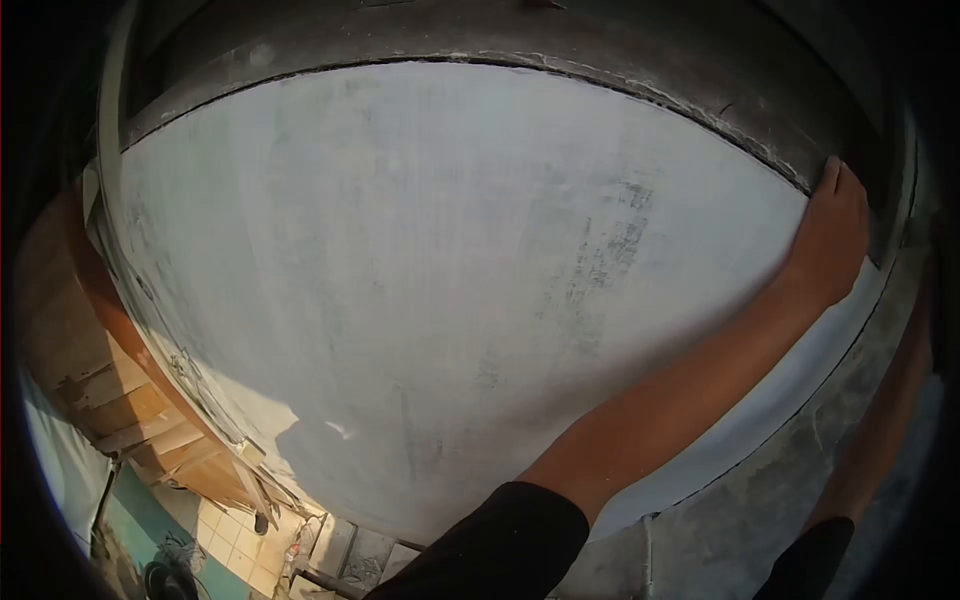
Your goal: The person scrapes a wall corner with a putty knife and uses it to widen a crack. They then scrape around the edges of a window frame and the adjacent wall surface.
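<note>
Head view, as I receive it: one whitish panel (420,250), dark-scuffed, filling the centre below a dark band (480,35); one left hand (835,230), fingers bent, at the panel's upper right corner, whether clamped on it I cannot tell; right hand out of view past its forearm (885,430), state unknown; lower left, broken wooden boards (150,420) and beige floor tiles (232,535).

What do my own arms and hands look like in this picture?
Your left arm wears a plain black sleeve ending near the elbow, with a bare forearm and no watch or glove on the left hand. Your right arm has a similar dark sleeve; its hand is lost in the dark edge.
</note>
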Available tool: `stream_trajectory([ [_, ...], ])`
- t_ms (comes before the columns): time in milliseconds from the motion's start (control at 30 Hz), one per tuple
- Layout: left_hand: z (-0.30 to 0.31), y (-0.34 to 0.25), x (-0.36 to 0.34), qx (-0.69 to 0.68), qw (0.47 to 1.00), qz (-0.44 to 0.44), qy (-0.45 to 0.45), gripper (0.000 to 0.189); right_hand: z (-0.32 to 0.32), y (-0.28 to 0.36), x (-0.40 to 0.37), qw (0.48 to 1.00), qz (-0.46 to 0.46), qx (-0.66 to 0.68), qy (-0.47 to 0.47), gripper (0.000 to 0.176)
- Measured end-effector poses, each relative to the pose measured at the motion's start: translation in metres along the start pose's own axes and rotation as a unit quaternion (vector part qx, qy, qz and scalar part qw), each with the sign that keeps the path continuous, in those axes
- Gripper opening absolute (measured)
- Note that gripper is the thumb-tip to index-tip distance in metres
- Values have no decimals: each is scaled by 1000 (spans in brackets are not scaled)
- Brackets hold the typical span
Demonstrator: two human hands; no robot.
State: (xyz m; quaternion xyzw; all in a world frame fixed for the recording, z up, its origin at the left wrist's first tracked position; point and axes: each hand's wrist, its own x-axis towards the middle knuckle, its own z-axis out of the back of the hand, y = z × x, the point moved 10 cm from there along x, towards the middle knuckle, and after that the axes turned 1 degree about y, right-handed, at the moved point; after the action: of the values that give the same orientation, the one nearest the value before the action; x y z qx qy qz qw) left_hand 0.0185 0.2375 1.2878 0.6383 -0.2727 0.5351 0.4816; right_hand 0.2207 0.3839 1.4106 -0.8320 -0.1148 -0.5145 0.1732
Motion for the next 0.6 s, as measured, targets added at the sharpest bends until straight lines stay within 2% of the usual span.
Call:
stream_trajectory([
  [33, 16, 5, -2, -23, 998, 7, -58, 48, 0, -5, -8, 1000, -7, 13, -1, 35],
  [67, 6, 4, 0, -70, 997, -1, 15, 56, 1, -8, -14, 1000, -9, 19, -4, 34],
  [100, 10, 5, -1, -93, 995, 1, -34, 58, -8, 5, -22, 999, -50, -6, -1, 32],
  [133, 18, 7, -3, -101, 989, -4, -109, 50, 0, -18, -18, 994, -107, -16, 2, 32],
  [167, 19, 7, -3, -103, 988, -7, -112, 49, -1, -13, -22, 994, -112, 1, 2, 33],
  [200, 20, 8, -2, -107, 989, -7, -98, 49, -2, -1, -24, 995, -103, -10, 3, 36],
  [267, 22, 9, -3, -96, 992, -6, -87, 51, -8, 26, -18, 996, -33, 82, 21, 36],
  [367, 25, 11, -2, -92, 992, -3, -88, 51, -16, 34, -6, 996, 29, 85, 23, 35],
  [467, 25, 12, -2, -101, 991, -3, -83, 51, -15, 15, -11, 995, -13, 103, 7, 33],
  [600, 27, 13, -3, -110, 990, 0, -88, 51, -9, 7, -29, 990, -122, 52, 47, 32],
])
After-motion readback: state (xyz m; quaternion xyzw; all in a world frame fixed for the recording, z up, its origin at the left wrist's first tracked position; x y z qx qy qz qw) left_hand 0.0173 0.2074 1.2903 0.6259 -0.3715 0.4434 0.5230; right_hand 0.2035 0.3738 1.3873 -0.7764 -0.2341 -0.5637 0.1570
